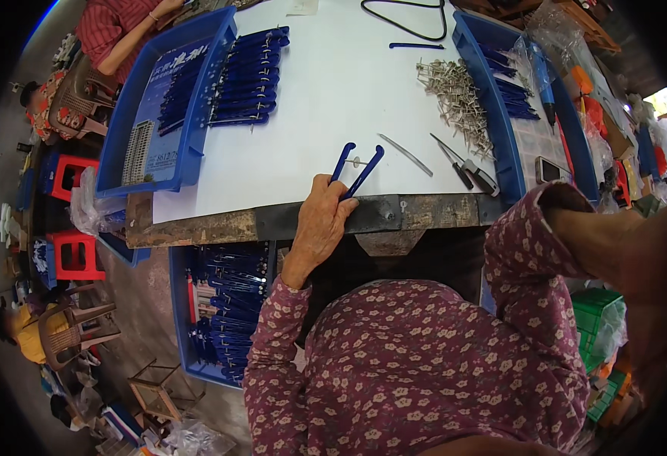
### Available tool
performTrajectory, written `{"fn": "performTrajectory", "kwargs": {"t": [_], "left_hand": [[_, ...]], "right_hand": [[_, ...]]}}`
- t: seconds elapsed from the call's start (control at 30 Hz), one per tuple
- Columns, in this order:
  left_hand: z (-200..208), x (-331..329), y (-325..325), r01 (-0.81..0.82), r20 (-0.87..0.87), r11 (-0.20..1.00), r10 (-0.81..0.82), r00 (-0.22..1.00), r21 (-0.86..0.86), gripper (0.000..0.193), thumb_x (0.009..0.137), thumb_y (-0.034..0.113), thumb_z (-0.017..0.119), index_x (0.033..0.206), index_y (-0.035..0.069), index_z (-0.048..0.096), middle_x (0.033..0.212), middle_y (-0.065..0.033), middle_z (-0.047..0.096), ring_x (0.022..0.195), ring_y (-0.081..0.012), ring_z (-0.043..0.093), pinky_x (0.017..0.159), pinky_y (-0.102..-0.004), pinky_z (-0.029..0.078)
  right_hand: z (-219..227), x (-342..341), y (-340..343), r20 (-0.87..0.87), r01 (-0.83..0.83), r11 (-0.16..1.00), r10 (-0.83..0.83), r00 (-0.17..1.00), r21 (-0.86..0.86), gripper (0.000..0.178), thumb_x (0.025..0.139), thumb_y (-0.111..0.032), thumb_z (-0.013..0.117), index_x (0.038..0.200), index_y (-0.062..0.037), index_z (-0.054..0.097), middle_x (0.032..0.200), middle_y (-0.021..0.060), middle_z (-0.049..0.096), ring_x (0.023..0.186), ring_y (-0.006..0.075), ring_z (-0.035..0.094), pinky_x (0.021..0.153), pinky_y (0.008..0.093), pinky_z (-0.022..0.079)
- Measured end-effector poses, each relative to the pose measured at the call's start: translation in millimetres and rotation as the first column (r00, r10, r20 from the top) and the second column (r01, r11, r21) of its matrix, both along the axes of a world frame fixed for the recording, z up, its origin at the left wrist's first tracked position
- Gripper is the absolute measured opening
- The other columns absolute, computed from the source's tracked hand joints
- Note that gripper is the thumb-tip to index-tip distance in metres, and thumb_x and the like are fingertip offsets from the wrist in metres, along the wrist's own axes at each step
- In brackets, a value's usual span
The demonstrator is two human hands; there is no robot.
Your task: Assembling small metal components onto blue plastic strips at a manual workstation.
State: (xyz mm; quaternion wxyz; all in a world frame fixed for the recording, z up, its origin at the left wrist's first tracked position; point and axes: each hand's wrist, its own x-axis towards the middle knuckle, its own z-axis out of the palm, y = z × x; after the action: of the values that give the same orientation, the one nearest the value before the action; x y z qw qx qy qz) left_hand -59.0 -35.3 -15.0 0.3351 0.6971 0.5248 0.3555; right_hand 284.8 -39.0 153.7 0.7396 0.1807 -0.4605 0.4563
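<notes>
- Nearest, below the bench edge, a blue plastic crate point(183, 319) holds a heap of dark blue plastic pieces.
- The right hand is out of view — only its raised forearm in the floral sleeve point(531, 243) shows, so I cannot tell how that hand stands.
- The left hand point(320, 228) rests at the white bench top's point(326, 83) worn front edge, fingers closed on the joined end of a blue two-pronged plastic piece point(356, 171), prongs spread and pointing away.
- A small pale metal pin point(357, 161) appears to sit between the prongs; this looks like the pin-fitting step.
- Seating it would call for a steady grip and a second hand.
- Just beyond lie a thin metal rod point(405, 154) and black-handled pliers point(466, 167).
- Farther off: a pile of metal pins point(455, 95), and rows of finished blue pieces point(250, 76) beside a blue tray point(196, 114).
</notes>
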Motion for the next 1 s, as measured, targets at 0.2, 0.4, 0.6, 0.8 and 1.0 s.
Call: {"fn": "performTrajectory", "kwargs": {"t": [0.2, 0.4, 0.6, 0.8, 1.0], "left_hand": [[-1, -3, 2, -0.009, 0.0, 0.999, 0.009, 1.0, 0.039, 0.015, 0.08, 0.012, 0.056, 0.083, -0.001, 0.048, 0.084, -0.0127, 0.041, 0.069, -0.0271, 0.046, 0.061, -0.0328, 0.038], [0, -2, -3, 0.005, -0.024, 0.998, -0.003, 1.0, 0.059, 0.015, 0.08, 0.01, 0.055, 0.085, -0.002, 0.047, 0.086, -0.0134, 0.043, 0.07, -0.0278, 0.047, 0.062, -0.0325, 0.038], [-2, 0, -1, 0.001, -0.047, 1.0, 0.0, 0.999, 0.019, 0.015, 0.079, 0.011, 0.056, 0.087, -0.001, 0.05, 0.087, -0.0153, 0.043, 0.073, -0.0315, 0.049, 0.062, -0.0372, 0.04], [1, -2, 0, -0.002, -0.021, 1.0, 0.003, 1.0, 0.023, 0.013, 0.081, 0.008, 0.054, 0.086, -0.002, 0.047, 0.082, -0.0109, 0.041, 0.07, -0.0223, 0.046, 0.061, -0.0279, 0.038], [-3, 4, 4, 0.0, -0.028, 0.999, 0.001, 1.0, 0.037, 0.012, 0.079, 0.007, 0.057, 0.086, -0.001, 0.05, 0.085, -0.0139, 0.043, 0.066, -0.0289, 0.049, 0.058, -0.0354, 0.04]], "right_hand": [[0, 19, -3, 0.007, 0.012, 1.0, -0.012, 1.0, -0.012, 0.01, 0.071, -0.007, 0.058, 0.079, -0.0021, 0.058, 0.079, 0.0062, 0.056, 0.072, 0.0127, 0.052, 0.056, 0.0206, 0.044], [4, 33, 4, 0.028, 0.043, 0.999, -0.043, 0.999, 0.013, 0.014, 0.071, -0.009, 0.058, 0.083, -0.0015, 0.058, 0.08, 0.0064, 0.056, 0.07, 0.0128, 0.052, 0.056, 0.0202, 0.043], [0, 49, -12, 0.034, 0.087, 0.996, -0.087, 0.996, -0.022, 0.018, 0.071, -0.01, 0.057, 0.086, -0.0009, 0.058, 0.08, 0.0067, 0.056, 0.069, 0.0129, 0.052, 0.057, 0.0199, 0.042], [6, 54, -4, 0.012, 0.188, 0.958, -0.19, 0.982, -0.215, 0.021, 0.071, -0.012, 0.056, 0.089, -0.0003, 0.058, 0.081, 0.007, 0.056, 0.067, 0.013, 0.052, 0.057, 0.0195, 0.042], [-8, -33, 1, 0.029, 0.285, 0.915, -0.289, 0.957, -0.286, 0.025, 0.071, -0.013, 0.056, 0.093, 0.0003, 0.057, 0.081, 0.0072, 0.055, 0.066, 0.0131, 0.051, 0.057, 0.0191, 0.041]]}}
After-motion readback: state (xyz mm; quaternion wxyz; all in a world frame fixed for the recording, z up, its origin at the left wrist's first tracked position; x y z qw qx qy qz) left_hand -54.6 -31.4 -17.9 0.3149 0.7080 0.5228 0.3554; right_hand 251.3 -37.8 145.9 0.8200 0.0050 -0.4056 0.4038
